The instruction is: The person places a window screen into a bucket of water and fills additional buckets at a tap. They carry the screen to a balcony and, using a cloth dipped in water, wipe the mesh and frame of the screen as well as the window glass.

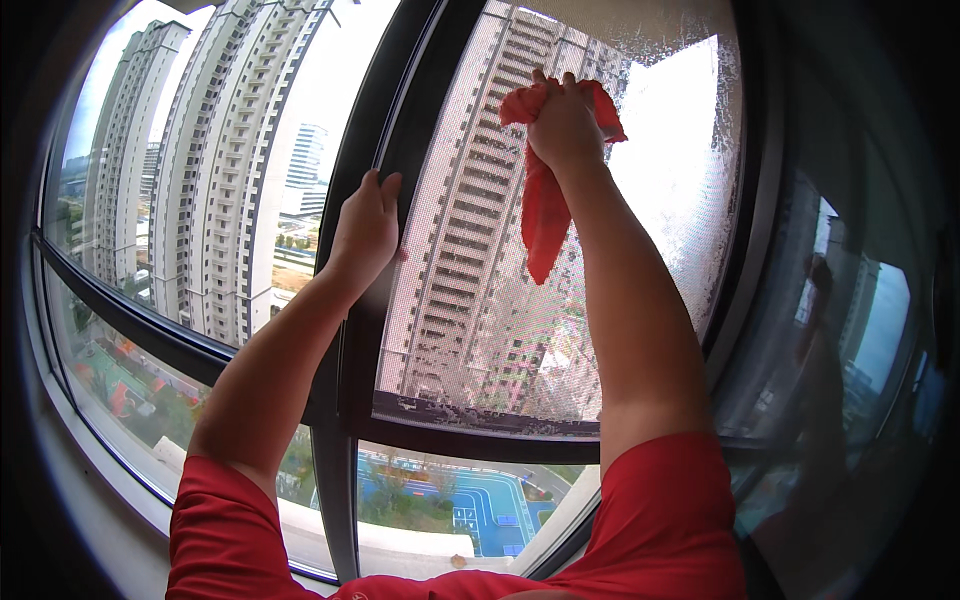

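Note:
My right hand (568, 126) is raised high and presses a red cloth (546, 217) against the window screen (480, 285). One end of the cloth hangs down below the palm, and bunched folds stick out on both sides of the fingers. Fine mesh covers the screen, with patchy wet-looking or dirty areas at its top, right side and bottom edge. My left hand (367, 225) rests on the dark window frame (409, 112) left of the screen, its thumb and fingers around the upright's edge. No tool or cloth shows in it.
A fixed glass pane (217, 187) lies left of the upright, and lower panes run beneath the dark crossbar (142, 311). At the right, a dark glass panel (832, 337) carries reflections. A pale sill (112, 487) curves along the lower left. Tall buildings stand outside.

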The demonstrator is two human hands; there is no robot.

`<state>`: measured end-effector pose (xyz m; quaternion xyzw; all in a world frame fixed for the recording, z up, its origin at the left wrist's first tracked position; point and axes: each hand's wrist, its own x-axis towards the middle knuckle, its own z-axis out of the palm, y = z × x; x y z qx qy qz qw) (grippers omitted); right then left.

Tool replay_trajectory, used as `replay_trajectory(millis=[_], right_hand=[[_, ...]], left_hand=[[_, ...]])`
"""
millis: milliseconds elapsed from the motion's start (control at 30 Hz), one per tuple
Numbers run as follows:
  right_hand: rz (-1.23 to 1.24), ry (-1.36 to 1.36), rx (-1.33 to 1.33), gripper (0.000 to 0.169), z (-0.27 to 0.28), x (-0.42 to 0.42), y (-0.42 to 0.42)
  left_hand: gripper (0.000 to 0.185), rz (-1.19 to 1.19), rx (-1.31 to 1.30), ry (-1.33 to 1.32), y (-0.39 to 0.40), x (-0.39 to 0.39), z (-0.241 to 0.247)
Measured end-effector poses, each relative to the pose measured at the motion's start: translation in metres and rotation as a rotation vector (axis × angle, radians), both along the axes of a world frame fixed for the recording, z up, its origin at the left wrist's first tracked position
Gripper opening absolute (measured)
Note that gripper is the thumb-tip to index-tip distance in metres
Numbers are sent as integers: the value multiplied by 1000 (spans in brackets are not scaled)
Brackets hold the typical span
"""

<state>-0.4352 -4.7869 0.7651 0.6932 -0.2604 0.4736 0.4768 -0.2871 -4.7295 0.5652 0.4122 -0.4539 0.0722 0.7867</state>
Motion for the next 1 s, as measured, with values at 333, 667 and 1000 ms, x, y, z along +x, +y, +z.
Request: replay_trajectory(millis=[333,667,1000], right_hand=[[-95,-53,24,69,-11,-4,0],[-134,-12,94,70,-10,-21,-10],[-119,-14,165,62,-6,-28,2]], left_hand=[[43,112,-5,-57,-17,0,-5],[32,-700,51,142,-35,-12,-117],[30,-571,50,228,-17,-54,-184]])
